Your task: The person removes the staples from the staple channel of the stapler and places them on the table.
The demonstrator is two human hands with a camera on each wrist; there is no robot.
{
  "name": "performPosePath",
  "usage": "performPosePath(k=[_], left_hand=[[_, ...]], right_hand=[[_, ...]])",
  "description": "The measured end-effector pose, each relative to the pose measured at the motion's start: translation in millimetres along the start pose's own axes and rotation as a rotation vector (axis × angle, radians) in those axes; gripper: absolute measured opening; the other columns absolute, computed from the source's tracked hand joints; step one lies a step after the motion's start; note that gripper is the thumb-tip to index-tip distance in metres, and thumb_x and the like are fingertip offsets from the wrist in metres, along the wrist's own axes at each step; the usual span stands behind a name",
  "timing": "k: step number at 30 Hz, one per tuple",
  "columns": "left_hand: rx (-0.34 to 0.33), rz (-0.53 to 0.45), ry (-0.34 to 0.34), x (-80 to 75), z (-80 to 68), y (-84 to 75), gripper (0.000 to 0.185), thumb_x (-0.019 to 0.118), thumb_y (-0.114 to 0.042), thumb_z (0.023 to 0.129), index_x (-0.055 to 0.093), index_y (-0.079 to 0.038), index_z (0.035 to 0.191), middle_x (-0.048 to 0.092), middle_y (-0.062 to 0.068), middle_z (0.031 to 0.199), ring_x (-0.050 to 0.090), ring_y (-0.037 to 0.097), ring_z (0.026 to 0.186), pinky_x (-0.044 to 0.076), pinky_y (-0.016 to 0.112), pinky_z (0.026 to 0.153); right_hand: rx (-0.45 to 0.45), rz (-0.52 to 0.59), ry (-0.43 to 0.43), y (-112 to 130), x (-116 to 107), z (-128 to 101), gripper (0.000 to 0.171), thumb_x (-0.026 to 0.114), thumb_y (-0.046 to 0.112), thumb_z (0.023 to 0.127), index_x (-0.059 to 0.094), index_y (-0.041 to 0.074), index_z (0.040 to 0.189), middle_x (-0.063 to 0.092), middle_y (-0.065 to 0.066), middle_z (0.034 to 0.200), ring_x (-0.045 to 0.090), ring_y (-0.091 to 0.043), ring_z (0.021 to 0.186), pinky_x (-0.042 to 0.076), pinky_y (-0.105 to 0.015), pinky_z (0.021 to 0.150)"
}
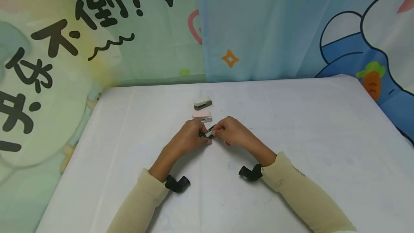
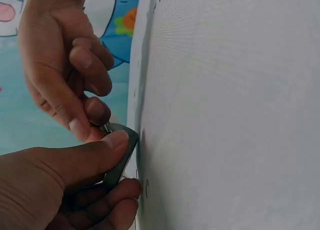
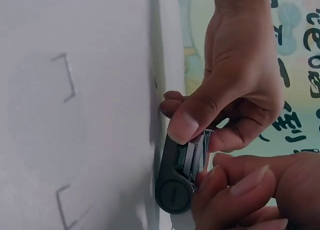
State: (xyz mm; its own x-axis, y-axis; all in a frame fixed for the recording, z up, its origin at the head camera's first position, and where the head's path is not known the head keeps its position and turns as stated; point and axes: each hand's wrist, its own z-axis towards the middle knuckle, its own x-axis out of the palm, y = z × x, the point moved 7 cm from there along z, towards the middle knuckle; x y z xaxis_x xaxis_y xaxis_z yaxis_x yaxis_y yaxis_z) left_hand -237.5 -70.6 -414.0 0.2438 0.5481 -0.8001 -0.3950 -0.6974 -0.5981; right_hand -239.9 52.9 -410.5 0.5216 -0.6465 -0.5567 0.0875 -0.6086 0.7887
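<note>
A small dark green stapler [image 1: 207, 132] is held between both hands just above the middle of the white table [image 1: 291, 125]. My left hand [image 1: 201, 135] grips its body, thumb pressed on the stapler [image 2: 121, 157] near one end. My right hand [image 1: 215, 130] pinches the metal inner part with thumb and fingertips. In the right wrist view the stapler [image 3: 174, 187] stands hinged open, its shiny metal rail [image 3: 196, 152] showing between the left hand's thumb [image 3: 186, 121] and the right hand's fingers [image 3: 235, 185].
A grey and white stapler [image 1: 202, 103] and a pink one [image 1: 202, 116] lie just beyond the hands. Loose bent staples [image 3: 65, 77] are scattered on the cloth. Cartoon-printed curtains [image 1: 265, 28] hang behind the table's far edge.
</note>
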Motion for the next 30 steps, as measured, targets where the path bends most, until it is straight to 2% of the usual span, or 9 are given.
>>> performPosePath(k=[4,9,12,15,20,24,30], left_hand=[[0.013,-0.013,-0.003,-1.0,-0.3,-0.6,0.020,0.086,-0.013,0.075,0.067,-0.006,0.079,0.061,-0.001,0.080,0.054,0.012,0.073,0.046,0.027,0.065],[0.015,-0.023,0.000,-0.9,0.5,0.9,0.019,0.085,-0.012,0.076,0.067,-0.006,0.077,0.061,-0.003,0.076,0.053,0.012,0.071,0.045,0.026,0.064],[0.013,-0.028,0.006,-0.1,0.7,2.4,0.019,0.085,-0.012,0.076,0.067,-0.007,0.077,0.061,-0.004,0.075,0.053,0.012,0.071,0.045,0.026,0.063],[0.014,-0.030,0.013,0.8,0.5,3.6,0.019,0.085,-0.013,0.076,0.068,-0.007,0.078,0.061,-0.004,0.076,0.052,0.012,0.072,0.044,0.026,0.063],[0.027,-0.029,0.014,0.1,0.2,2.2,0.018,0.085,-0.013,0.076,0.069,-0.007,0.079,0.061,-0.004,0.076,0.052,0.012,0.073,0.044,0.026,0.065],[0.042,-0.035,0.015,0.1,0.1,1.2,0.017,0.085,-0.012,0.076,0.070,-0.006,0.080,0.062,-0.004,0.075,0.053,0.011,0.072,0.045,0.026,0.065],[0.050,-0.062,0.044,1.6,0.5,2.0,0.018,0.085,-0.011,0.075,0.070,-0.004,0.083,0.065,-0.003,0.075,0.054,0.010,0.069,0.046,0.025,0.064]], right_hand=[[-0.008,-0.061,-0.073,3,-1,0,0.012,0.061,0.009,0.094,0.071,0.003,0.097,0.063,-0.007,0.069,0.050,-0.013,0.046,0.038,-0.026,0.046],[-0.132,-0.214,-0.239,12,-4,0,0.005,0.070,0.009,0.089,0.073,0.008,0.085,0.065,0.000,0.082,0.058,-0.013,0.071,0.045,-0.030,0.062],[-0.204,-0.219,-0.282,17,-4,-1,0.004,0.072,0.007,0.086,0.074,0.008,0.083,0.068,0.003,0.079,0.057,-0.012,0.069,0.045,-0.030,0.061],[-0.223,-0.147,-0.255,17,-3,0,0.004,0.072,0.005,0.085,0.074,0.007,0.084,0.068,0.003,0.075,0.057,-0.011,0.061,0.045,-0.028,0.056],[-0.198,-0.044,-0.176,15,-2,1,0.011,0.068,0.000,0.087,0.072,0.002,0.097,0.068,-0.001,0.077,0.058,-0.012,0.054,0.047,-0.028,0.054],[-0.217,-0.083,-0.133,17,-2,1,0.013,0.069,0.000,0.087,0.076,0.003,0.098,0.071,-0.003,0.083,0.057,-0.011,0.060,0.046,-0.028,0.058],[-0.241,-0.107,-0.134,17,-9,-1,0.009,0.070,0.003,0.088,0.077,0.005,0.094,0.072,-0.001,0.088,0.062,-0.012,0.078,0.049,-0.030,0.069]])
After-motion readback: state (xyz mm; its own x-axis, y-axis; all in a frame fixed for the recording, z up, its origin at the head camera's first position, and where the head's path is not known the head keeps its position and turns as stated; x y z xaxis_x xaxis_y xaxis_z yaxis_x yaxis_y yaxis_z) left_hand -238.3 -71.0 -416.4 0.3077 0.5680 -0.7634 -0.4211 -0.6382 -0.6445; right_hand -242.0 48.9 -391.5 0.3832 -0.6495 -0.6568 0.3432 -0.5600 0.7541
